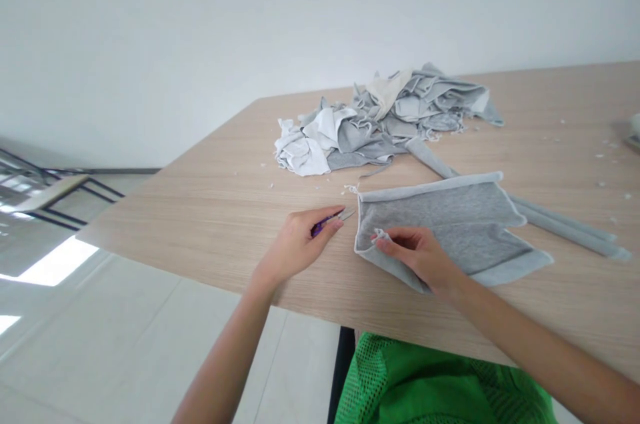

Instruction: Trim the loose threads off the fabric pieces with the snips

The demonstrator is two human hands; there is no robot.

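My left hand (pixel 303 237) is closed around small purple thread snips (pixel 327 223), whose metal blades point right toward the fabric's left edge. A grey fabric piece (pixel 445 217) with pale overlocked edges lies on the table in front of me. Over its lower left part, my right hand (pixel 417 254) pinches a small tuft of white thread (pixel 381 235) between thumb and fingertips. Another loose thread end (pixel 353 189) sticks out at the fabric's upper left corner. The snips' tips are a little apart from the cloth.
A heap of grey and white fabric scraps (pixel 360 134) lies toward the back of the wooden table (pixel 215 204). Long folded grey strips (pixel 565 227) run behind the fabric piece to the right. Bits of lint dot the tabletop. A chair (pixel 50 194) stands at the left.
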